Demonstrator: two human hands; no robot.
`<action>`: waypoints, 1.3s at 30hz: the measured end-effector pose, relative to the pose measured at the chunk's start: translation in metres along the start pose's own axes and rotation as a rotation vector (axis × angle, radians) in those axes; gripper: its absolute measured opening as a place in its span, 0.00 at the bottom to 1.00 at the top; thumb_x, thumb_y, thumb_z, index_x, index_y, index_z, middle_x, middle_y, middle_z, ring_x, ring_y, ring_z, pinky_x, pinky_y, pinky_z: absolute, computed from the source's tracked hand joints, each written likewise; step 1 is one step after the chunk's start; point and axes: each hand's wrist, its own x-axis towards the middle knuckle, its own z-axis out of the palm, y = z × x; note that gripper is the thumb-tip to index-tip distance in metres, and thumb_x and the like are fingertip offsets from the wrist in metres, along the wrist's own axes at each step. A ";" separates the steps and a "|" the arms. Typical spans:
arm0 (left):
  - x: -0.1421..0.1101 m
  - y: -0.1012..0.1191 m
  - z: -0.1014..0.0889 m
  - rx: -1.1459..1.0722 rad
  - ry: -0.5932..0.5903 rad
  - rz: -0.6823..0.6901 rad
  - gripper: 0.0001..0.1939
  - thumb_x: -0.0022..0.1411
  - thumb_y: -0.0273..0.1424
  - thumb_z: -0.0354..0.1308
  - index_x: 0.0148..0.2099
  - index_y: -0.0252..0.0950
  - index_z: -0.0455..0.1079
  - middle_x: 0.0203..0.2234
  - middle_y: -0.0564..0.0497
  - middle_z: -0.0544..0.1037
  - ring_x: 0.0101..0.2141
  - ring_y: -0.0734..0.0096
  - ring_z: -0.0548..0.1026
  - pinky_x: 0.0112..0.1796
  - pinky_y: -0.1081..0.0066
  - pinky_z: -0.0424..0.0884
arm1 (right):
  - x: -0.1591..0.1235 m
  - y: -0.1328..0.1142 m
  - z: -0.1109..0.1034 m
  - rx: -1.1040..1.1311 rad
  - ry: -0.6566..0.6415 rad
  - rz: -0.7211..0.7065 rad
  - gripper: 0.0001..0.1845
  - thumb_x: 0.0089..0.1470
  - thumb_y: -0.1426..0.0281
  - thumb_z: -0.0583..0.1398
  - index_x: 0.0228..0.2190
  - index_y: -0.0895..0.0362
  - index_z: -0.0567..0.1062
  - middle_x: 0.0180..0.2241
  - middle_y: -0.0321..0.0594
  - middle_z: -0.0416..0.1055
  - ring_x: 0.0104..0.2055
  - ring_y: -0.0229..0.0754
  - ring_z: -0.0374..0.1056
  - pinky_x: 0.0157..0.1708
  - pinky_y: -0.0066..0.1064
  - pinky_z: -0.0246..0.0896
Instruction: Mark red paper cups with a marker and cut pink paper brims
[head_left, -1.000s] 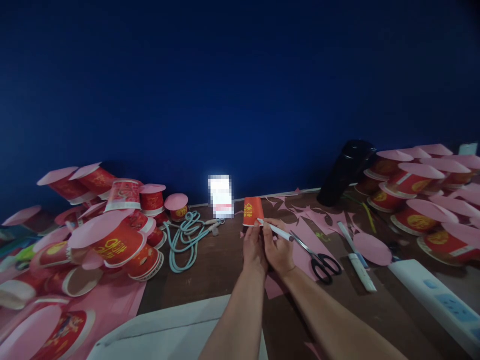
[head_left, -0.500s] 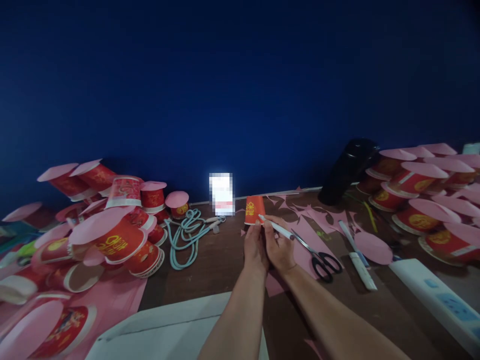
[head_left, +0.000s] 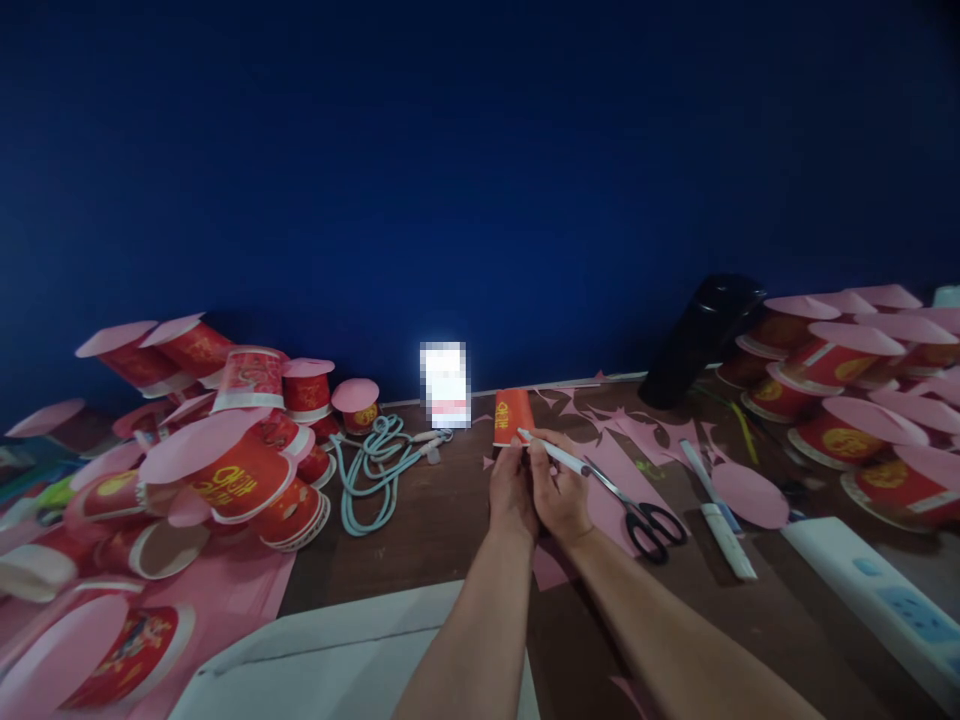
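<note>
In the middle of the head view, my left hand (head_left: 511, 490) grips the lower part of a red paper cup (head_left: 513, 415) with yellow lettering. My right hand (head_left: 561, 492) is closed around a white pen (head_left: 562, 457), whose tip points at the cup's side near its lower edge. Whether the tip touches the cup I cannot tell. Black-handled scissors (head_left: 654, 528) lie just right of my right hand, on pink paper (head_left: 630, 500). Some of my left fingers are hidden behind the cup and the hand itself.
Red cups with pink paper discs pile up at the left (head_left: 240, 470) and right (head_left: 840, 425). A pale blue cable (head_left: 369, 480), a black bottle (head_left: 701, 340), a utility knife (head_left: 709, 485), a glue stick (head_left: 727, 540), a pink disc (head_left: 750, 495) and a power strip (head_left: 877, 590) lie around.
The red cup has turned slightly in my left hand, its yellow lettering now nearer its left edge. The pen stays at about the same spot. The view has shifted a little.
</note>
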 end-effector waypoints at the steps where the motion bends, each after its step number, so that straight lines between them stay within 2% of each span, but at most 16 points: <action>1: 0.000 0.000 0.000 0.004 -0.002 0.004 0.09 0.47 0.30 0.62 0.34 0.32 0.71 0.25 0.51 0.76 0.28 0.70 0.75 0.37 0.69 0.70 | 0.000 0.000 0.000 0.001 -0.001 0.005 0.12 0.60 0.66 0.52 0.39 0.56 0.73 0.39 0.44 0.74 0.43 0.44 0.69 0.45 0.40 0.65; 11: 0.000 0.000 0.003 0.026 0.009 0.066 0.12 0.46 0.32 0.65 0.34 0.32 0.72 0.28 0.50 0.77 0.32 0.68 0.76 0.38 0.69 0.70 | 0.001 0.001 0.002 -0.030 0.004 0.007 0.12 0.61 0.66 0.52 0.40 0.56 0.73 0.39 0.44 0.73 0.42 0.44 0.68 0.45 0.40 0.64; 17: 0.001 0.000 0.000 0.030 0.022 0.076 0.11 0.46 0.31 0.65 0.33 0.33 0.71 0.26 0.51 0.76 0.29 0.70 0.75 0.37 0.69 0.69 | 0.000 0.001 0.002 -0.033 0.008 0.012 0.11 0.60 0.67 0.52 0.37 0.56 0.73 0.37 0.43 0.73 0.41 0.43 0.68 0.44 0.39 0.64; 26: 0.004 -0.005 -0.006 0.129 -0.070 0.162 0.06 0.48 0.30 0.63 0.31 0.34 0.71 0.23 0.55 0.74 0.26 0.74 0.71 0.35 0.72 0.67 | 0.002 0.001 0.001 -0.017 -0.026 -0.020 0.11 0.60 0.67 0.53 0.41 0.55 0.73 0.40 0.43 0.73 0.44 0.44 0.69 0.46 0.39 0.65; 32: 0.006 -0.007 -0.008 0.128 -0.081 0.147 0.10 0.47 0.33 0.64 0.32 0.34 0.71 0.23 0.55 0.73 0.27 0.74 0.71 0.37 0.71 0.67 | 0.002 0.005 0.002 -0.055 0.015 -0.072 0.12 0.60 0.67 0.53 0.40 0.56 0.74 0.39 0.44 0.74 0.43 0.44 0.69 0.45 0.41 0.65; 39: 0.007 -0.005 -0.008 0.097 -0.080 0.105 0.13 0.47 0.35 0.65 0.34 0.33 0.71 0.26 0.53 0.74 0.30 0.73 0.72 0.39 0.70 0.67 | 0.001 0.001 0.001 -0.039 0.004 -0.039 0.11 0.60 0.68 0.53 0.40 0.55 0.73 0.39 0.43 0.73 0.43 0.44 0.69 0.44 0.39 0.66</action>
